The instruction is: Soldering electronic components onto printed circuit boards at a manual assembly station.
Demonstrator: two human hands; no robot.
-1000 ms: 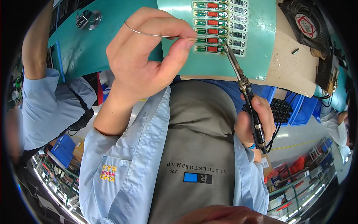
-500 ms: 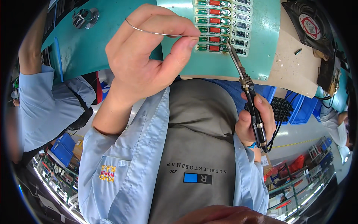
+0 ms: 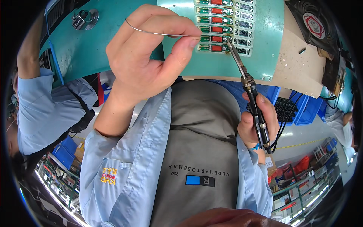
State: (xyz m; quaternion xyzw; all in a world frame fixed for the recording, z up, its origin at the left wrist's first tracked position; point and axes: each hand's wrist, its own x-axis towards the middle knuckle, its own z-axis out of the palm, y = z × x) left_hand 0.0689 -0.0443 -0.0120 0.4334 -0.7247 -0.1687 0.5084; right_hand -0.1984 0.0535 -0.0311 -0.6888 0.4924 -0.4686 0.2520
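Head view: your left hand pinches a thin wire between thumb and index finger, beside the left end of the second-lowest green circuit board. Your right hand is closed around the soldering iron, its tip at that board's right end. The boards lie columned on the green sheet, beside small display modules.

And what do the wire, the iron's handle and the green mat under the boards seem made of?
Wire: metal, perhaps solder; thin, silvery shine.
Iron's handle: probably black plastic; smooth, glossy highlights.
Green mat: rubber or plastic, can't tell; smooth, even sheet.
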